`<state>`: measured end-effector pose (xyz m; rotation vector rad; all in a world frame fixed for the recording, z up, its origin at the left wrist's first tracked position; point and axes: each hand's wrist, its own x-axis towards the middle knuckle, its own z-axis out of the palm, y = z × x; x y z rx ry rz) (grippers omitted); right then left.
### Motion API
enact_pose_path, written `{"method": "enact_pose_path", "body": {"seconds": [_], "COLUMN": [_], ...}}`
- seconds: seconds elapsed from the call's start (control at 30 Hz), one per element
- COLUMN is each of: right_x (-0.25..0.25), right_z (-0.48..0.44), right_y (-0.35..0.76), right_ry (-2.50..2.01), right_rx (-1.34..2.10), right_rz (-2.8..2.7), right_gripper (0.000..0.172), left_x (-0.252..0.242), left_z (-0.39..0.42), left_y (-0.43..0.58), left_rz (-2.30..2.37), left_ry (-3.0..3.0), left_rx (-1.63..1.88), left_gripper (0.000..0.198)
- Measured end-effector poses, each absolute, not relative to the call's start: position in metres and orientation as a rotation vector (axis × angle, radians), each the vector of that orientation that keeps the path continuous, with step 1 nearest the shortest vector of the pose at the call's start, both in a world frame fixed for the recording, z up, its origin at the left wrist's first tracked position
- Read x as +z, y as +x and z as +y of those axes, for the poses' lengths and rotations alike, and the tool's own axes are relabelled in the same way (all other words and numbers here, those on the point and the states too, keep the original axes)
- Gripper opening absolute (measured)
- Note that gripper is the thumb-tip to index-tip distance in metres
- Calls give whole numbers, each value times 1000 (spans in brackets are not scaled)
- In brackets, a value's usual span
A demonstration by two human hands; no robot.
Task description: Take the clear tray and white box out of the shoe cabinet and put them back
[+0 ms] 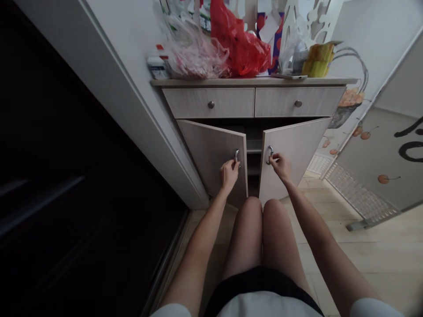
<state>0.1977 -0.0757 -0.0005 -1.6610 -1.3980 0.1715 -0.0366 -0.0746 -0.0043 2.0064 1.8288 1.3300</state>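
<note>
Two pale wood-grain cabinet doors stand partly open in front of me. My left hand (pixel 230 172) is closed on the curved metal handle (pixel 236 155) of the left door (pixel 211 145). On the other side, my right hand (pixel 280 166) pinches the matching handle (pixel 271 149) of the right door (pixel 297 149). A dark gap between the doors shows shelves (pixel 254 146) inside the cabinet. What lies deeper on them is too dark to tell. Above the doors are two shut drawers (pixel 185 101) with round knobs.
On the cabinet top (pixel 238 82) lie a red plastic bag (pixel 244 48), a clear plastic bag (pixel 194 53), a white container (pixel 157 67) and a yellow package (pixel 317 60). A dark doorway (pixel 66 176) is at left. A folding screen (pixel 380 154) with painted cherries stands at right. My knees (pixel 253 211) are close to the doors.
</note>
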Motion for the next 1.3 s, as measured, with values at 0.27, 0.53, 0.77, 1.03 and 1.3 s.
{"method": "enact_pose_path", "body": {"seconds": [0.27, 0.53, 0.77, 1.03, 1.3], "right_x": [-2, -9, -15, -23, -24], "right_z": [-118, -162, -188, -226, -266], "right_y": [210, 241, 263, 310, 377], "right_ry": [-1633, -1665, -1645, -1712, -1894], "right_rx": [139, 61, 11, -19, -54], "right_rz": [-1344, -1273, -1227, -1115, -1038], "right_gripper": [37, 47, 57, 64, 65], "left_x": [-13, -18, -21, -24, -17], "left_z": [-118, -149, -176, -196, -202], "left_y": [-71, -103, -144, -198, -243], "left_rz": [1838, 1885, 1995, 2199, 2432], "left_ry": [1895, 1774, 1649, 1536, 1381], "left_rx": [1497, 1638, 1741, 1800, 1762], "left_gripper": [18, 23, 26, 30, 28]}}
